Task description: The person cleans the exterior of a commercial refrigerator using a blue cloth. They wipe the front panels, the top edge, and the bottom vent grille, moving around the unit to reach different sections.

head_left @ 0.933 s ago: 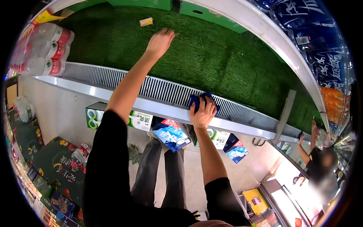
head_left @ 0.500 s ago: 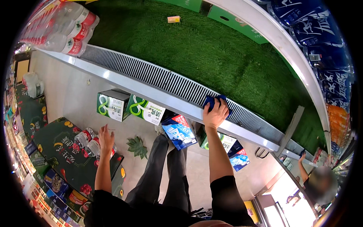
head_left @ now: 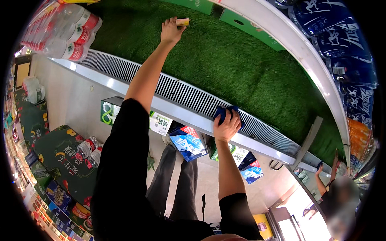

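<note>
My left hand (head_left: 171, 32) reaches far across the green artificial turf (head_left: 209, 60). Its fingers close on the left end of a small yellow and pink card or box (head_left: 183, 22), whose exact kind I cannot make out. On the slatted metal grille (head_left: 181, 89) along the turf's near edge, my right hand (head_left: 227, 127) grips a bunched dark blue cloth (head_left: 219, 113). The cloth rests on the slats, partly hidden beneath my fingers.
Wrapped water bottles (head_left: 76, 36) stand at the far left. Drink cartons (head_left: 189, 143) sit below the shelf's metal edge (head_left: 161, 101). A dark printed display (head_left: 64, 160) with bottles is at left. Blue packs (head_left: 333, 36) line the right; another person (head_left: 341, 201) is at lower right.
My left hand has moved from beside the low display up over the turf and taken hold of the small card or box. My right hand stays on the cloth at nearly the same spot.
</note>
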### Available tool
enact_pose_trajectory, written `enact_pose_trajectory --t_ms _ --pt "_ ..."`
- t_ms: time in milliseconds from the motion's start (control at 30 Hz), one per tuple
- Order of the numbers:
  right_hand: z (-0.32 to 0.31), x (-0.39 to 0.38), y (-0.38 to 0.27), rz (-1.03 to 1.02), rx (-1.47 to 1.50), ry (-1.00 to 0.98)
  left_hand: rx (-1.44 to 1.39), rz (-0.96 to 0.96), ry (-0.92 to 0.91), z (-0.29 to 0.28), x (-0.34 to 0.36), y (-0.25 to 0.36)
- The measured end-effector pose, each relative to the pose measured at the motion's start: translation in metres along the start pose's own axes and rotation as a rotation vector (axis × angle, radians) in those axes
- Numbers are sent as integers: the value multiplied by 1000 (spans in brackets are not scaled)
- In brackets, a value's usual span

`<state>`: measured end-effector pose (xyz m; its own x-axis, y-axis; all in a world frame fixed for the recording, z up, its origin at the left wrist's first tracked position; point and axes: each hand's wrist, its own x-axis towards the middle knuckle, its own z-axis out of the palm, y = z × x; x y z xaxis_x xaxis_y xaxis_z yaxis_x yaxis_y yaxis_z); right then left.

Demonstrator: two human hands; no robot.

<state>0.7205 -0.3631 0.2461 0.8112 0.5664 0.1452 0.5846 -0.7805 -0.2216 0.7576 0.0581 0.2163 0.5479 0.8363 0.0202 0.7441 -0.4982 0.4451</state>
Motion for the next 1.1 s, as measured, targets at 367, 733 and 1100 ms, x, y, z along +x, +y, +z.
enact_pose_trajectory --t_ms 367,733,1100 --pt "-1 5 2 6 21 5 -42 7 -57 -13 22 -27" --pt "-2 4 0 7 21 -7 199 -87 71 35 45 14" --pt "-1 2 4 24 14 8 -235 108 147 -132 -203 -89"
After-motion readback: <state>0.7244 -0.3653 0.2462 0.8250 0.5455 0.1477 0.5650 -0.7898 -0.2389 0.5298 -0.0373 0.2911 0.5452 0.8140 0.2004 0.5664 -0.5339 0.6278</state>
